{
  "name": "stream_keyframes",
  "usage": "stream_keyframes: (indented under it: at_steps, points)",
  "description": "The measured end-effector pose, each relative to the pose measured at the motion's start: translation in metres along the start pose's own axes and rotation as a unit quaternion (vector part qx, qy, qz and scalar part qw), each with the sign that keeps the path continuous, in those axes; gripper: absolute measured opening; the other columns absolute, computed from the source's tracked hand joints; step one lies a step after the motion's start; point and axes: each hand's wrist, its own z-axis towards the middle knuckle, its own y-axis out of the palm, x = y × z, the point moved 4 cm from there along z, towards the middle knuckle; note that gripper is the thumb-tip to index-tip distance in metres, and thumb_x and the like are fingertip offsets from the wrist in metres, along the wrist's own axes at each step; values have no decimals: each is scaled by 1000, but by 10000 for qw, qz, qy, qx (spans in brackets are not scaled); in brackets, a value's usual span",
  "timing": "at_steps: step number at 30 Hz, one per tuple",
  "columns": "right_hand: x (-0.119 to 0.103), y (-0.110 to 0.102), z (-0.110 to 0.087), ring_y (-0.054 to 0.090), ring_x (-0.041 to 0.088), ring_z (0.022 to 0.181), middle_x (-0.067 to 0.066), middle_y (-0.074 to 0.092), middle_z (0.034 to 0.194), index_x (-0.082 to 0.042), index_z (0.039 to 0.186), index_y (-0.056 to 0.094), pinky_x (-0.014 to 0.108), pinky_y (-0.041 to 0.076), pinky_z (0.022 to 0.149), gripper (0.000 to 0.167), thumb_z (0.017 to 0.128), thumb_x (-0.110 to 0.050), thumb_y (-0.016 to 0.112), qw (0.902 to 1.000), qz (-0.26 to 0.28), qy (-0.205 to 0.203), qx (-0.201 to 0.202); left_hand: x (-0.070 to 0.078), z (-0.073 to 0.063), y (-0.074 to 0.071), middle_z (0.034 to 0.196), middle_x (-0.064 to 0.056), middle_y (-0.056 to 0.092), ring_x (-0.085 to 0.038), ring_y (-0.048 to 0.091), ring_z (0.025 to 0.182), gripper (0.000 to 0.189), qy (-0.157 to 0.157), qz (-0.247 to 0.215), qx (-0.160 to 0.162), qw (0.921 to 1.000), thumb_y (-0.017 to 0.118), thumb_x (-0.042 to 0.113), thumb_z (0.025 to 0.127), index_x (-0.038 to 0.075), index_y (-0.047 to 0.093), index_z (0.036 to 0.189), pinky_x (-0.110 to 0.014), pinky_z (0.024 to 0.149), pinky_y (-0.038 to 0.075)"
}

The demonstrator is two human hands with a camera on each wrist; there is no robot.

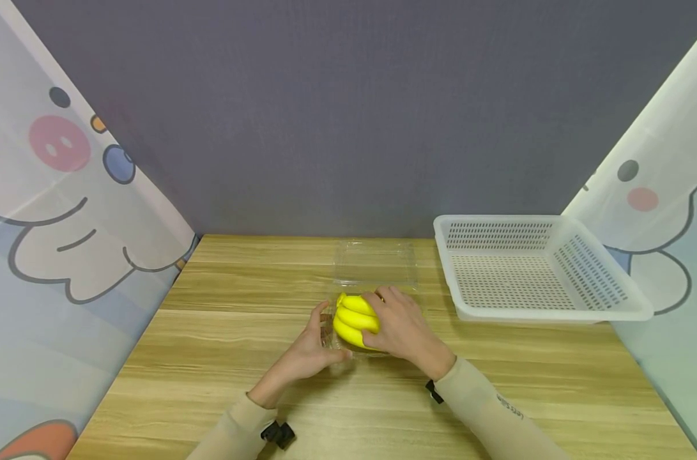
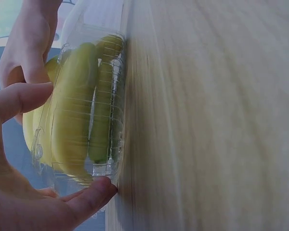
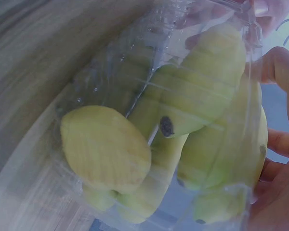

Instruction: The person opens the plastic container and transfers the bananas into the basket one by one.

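Note:
A bunch of yellow bananas (image 1: 348, 322) sits in a clear plastic box (image 2: 118, 101), its lid (image 1: 375, 263) folded back flat behind it. My right hand (image 1: 402, 326) grips the bunch from above at its right side, thumb on the near banana. My left hand (image 1: 308, 351) is spread around the box's near left corner, thumb by the front edge and fingers at the left wall. More fruit shows through the walls in the right wrist view, including a rounded yellow fruit (image 3: 106, 148) beneath the banana tips.
A white perforated plastic basket (image 1: 555, 313) stands at the back right of the wooden table (image 1: 210, 370). Behind the table rises a grey panel (image 1: 348, 115), with cartoon-printed curtains (image 1: 66, 223) at the sides.

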Motion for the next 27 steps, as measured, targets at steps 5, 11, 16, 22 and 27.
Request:
stream_keyframes:
  at_steps: [5, 11, 16, 22, 27]
  points:
    - [-1, -4, 1, 49, 17, 80, 4, 58, 95, -4, 123, 68, 31, 48, 64, 61, 71, -34, 79, 9999, 45, -92, 131, 0, 0, 1, 157, -27, 27, -49, 39, 138, 118, -85, -117, 52, 9999, 87, 27, 78, 9, 5, 162, -67, 104, 39]
    - [-2, -8, 3, 50, 17, 80, 5, 58, 96, -3, 123, 67, 31, 48, 64, 61, 72, -35, 79, 9998, -3, -130, 162, 0, 0, 0, 156, -26, 28, -48, 36, 139, 117, -137, -154, 76, 9998, 86, 24, 79, 8, 5, 161, -69, 105, 37]
    - [-2, -11, 5, 49, 17, 78, 5, 58, 95, -4, 121, 67, 30, 47, 62, 62, 70, -36, 80, 9995, -98, -213, 189, 0, 0, -1, 157, -26, 28, -48, 33, 141, 119, -132, -50, 79, 9999, 87, 28, 77, 8, 5, 162, -71, 106, 33]
    - [-2, -16, 6, 48, 18, 80, 4, 57, 96, -5, 121, 67, 30, 46, 62, 60, 71, -36, 79, 9996, -134, -219, 75, -1, 2, 0, 156, -26, 30, -47, 37, 139, 119, -141, -30, 56, 9999, 87, 29, 77, 10, 6, 162, -71, 105, 35]
    - [-2, -18, 6, 49, 19, 81, 5, 57, 97, -4, 121, 67, 31, 47, 63, 61, 70, -35, 80, 9994, -125, -313, 67, -1, 2, 0, 155, -27, 31, -48, 38, 138, 119, -172, 31, 54, 9998, 87, 30, 77, 10, 6, 162, -70, 103, 37]
